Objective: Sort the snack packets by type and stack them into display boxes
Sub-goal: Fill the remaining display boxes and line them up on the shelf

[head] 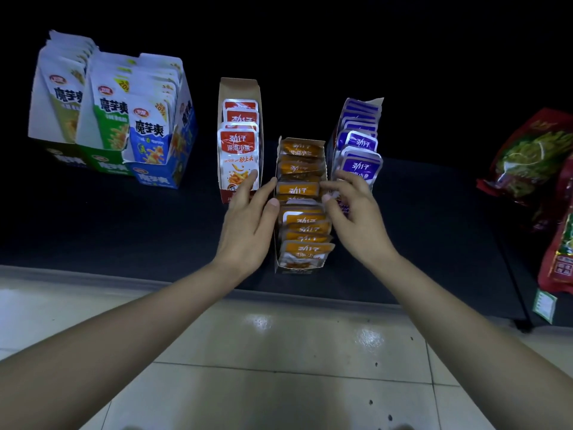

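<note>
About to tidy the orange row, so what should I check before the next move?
1. Orange box holds only orange packets: ok.
2. Packets stand evenly: not ok; the middle ones lie tilted and uneven.
3. Left hand lies against the box's left side, fingers straight: ok.
4. Right hand has a grip on a packet: cannot tell; its fingers curl at the right edge.
5. Red packets and purple packets each sit in their own box: ok, as far as shows.
</note>
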The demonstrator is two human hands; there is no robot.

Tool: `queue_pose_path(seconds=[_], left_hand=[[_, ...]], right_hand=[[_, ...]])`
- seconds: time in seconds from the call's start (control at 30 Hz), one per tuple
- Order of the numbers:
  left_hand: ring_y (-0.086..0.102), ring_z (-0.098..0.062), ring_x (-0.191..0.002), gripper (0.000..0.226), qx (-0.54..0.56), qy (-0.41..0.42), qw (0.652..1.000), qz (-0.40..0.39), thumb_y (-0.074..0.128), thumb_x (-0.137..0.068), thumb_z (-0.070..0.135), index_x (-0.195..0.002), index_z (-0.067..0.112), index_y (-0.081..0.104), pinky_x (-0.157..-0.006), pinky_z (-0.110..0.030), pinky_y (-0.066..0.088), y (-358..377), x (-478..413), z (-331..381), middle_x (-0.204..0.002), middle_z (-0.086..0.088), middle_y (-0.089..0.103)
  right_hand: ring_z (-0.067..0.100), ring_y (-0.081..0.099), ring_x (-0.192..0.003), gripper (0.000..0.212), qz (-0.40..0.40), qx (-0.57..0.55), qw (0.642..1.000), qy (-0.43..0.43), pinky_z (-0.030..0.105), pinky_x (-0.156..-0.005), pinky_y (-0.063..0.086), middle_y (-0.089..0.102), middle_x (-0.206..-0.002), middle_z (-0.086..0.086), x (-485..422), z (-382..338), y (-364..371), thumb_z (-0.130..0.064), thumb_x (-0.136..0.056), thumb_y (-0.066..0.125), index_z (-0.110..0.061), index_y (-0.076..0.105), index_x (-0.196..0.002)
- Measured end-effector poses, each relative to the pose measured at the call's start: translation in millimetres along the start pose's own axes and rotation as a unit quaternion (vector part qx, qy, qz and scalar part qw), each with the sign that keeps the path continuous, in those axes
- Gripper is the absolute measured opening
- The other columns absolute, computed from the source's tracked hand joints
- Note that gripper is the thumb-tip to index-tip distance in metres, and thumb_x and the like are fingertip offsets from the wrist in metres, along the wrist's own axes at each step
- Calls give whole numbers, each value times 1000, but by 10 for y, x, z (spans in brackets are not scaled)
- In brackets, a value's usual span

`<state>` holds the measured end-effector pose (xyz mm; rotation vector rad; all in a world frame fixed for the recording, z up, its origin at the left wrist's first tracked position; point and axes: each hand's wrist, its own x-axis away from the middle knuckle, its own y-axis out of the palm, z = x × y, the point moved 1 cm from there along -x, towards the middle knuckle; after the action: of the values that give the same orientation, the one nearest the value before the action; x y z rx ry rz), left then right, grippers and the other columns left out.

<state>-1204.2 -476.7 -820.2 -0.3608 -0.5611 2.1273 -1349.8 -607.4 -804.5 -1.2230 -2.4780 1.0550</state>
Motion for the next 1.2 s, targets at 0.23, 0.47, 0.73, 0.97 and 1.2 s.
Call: queue_pose_path(seconds=[0.23, 0.47, 0.73, 0.97, 1.2], left_hand=[[40, -8, -128, 39, -34, 68, 997, 26, 49, -94, 35, -129, 22, 60, -103, -25, 34, -71, -54, -80, -140, 5, 42], [38, -4, -128, 39, -70, 95, 993, 13, 54, -98, 28, -136, 19, 54, -102, -21, 33, -29, 32, -96, -139, 6, 44], [46, -6, -120, 47, -45, 87, 995, -22, 51, -99, 27, -145, 22, 43, -99, -32, 47, -39, 46, -169, -131, 5, 44], [44, -3, -123, 61, -14, 84, 996, -41, 50, -99, 28, -153, 31, 22, -100, -19, 40, -63, 47, -114, -139, 6, 38], [3, 5, -145, 57, 59, 13, 993, -101, 26, -103, 44, -154, 30, 8, -117, -19, 9, 51, 129, -40, -162, 15, 6]], right_hand=[[5, 48, -109, 15, 4, 62, 998, -33, 14, -89, 39, 51, -115, -6, -168, 13, -78, -22, -86, 71, -16, 72, -99], [16, 49, -114, 11, -98, 147, 984, -32, 31, -92, 45, 55, -117, 2, -183, 64, -72, -20, -86, 71, -16, 70, -97], [6, 38, -111, 11, -135, 96, 986, -5, 22, -95, 36, 47, -122, 2, -272, 36, -12, -15, -86, 72, -13, 70, -96], [5, 39, -103, 9, 13, 51, 994, -93, 11, -90, 34, 39, -106, -8, -245, -31, -115, -20, -82, 74, -18, 69, -89], [5, 56, -71, 10, -48, -67, 997, -5, 14, -67, 49, 63, -85, -3, -140, 10, -40, -17, -83, 74, -17, 64, -86]])
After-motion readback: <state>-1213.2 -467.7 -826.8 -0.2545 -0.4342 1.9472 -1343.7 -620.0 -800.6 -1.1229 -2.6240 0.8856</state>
